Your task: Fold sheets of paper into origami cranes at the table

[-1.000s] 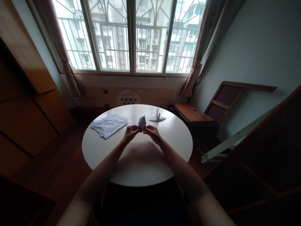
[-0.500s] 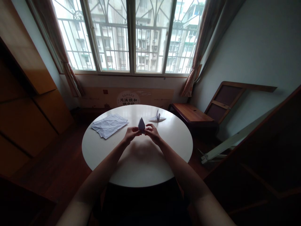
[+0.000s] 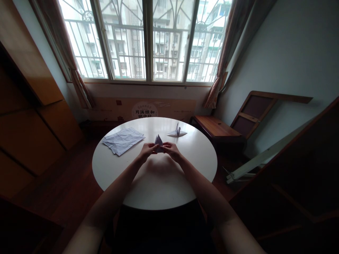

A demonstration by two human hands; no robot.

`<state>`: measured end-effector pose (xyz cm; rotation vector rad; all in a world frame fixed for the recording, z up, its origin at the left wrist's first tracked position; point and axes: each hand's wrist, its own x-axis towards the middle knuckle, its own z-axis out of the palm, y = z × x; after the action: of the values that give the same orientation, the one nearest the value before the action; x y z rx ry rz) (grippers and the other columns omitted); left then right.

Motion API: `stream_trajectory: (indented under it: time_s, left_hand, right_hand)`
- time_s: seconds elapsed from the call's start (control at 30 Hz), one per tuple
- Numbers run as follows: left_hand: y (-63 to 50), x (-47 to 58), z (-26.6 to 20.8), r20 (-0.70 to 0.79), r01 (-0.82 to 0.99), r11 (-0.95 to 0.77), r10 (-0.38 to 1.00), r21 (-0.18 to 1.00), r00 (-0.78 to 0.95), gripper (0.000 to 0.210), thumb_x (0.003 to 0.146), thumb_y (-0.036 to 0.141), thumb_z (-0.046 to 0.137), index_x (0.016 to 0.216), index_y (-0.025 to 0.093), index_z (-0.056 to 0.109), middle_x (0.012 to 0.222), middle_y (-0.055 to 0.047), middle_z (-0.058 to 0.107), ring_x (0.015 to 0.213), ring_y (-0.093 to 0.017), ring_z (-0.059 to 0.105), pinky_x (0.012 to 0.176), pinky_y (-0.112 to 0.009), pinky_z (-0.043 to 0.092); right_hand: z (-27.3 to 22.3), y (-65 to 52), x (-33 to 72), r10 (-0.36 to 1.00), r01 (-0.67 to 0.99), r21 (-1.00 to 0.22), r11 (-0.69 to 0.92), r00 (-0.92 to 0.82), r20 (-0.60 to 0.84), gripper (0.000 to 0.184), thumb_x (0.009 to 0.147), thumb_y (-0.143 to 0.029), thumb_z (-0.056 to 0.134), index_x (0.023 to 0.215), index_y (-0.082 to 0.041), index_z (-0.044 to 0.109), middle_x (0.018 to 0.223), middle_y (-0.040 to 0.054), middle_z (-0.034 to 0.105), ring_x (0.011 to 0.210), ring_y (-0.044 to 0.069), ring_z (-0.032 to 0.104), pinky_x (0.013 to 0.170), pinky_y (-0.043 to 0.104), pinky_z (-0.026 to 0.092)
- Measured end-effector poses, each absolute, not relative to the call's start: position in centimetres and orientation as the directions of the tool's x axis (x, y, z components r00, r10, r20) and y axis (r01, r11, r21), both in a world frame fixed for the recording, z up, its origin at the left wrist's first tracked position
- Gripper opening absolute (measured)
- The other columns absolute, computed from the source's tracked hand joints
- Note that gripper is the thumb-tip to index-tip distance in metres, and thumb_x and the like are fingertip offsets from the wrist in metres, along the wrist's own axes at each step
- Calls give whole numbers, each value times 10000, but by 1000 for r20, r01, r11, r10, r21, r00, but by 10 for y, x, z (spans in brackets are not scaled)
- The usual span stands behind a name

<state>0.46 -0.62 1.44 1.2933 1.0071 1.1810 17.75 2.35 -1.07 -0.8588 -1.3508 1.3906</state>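
Note:
A small folded piece of paper, greyish blue with pointed tips facing up, is held over the middle of the round white table. My left hand pinches its left side, and my right hand grips its right side with thumb and fingers. The fingers of both hands hide its lower part. Just beyond my right hand stands a finished origami crane with spread wings. Several creased sheets of paper lie in a loose pile to the left of my hands.
A low wooden bench stands past the table's right rim, with a tilted wooden frame behind it. Brown cabinets line the left side. A printed box lies under the barred window.
The folded paper has shifted slightly and its tips now spread apart into more than one point. My right fingers have closed inward over its lower right side.

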Motion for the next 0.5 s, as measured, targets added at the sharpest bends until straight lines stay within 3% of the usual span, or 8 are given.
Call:
stream_trajectory:
  time_s: [0.17,0.5]
  left_hand:
    - [-2,4,11,105,-127,-85,983,988,153,439,612,487,803,774,84,736,712,-109,711,647,-196,647,679,-329,500]
    - [5,1,8,62,-110,-55,996,992,63,493,560,528,823,760,89,723,711,-109,710,612,-199,649,646,-343,522]
  right_hand:
    - [-5,17,176,930,-167,-985,52,-350,109,472,599,-448,833,914,-143,658,689,47,687,575,142,612,584,286,469]
    - [-3,12,179,868,-72,-988,133,-474,151,543,614,-427,832,1035,-122,678,698,39,680,593,136,607,612,287,483]
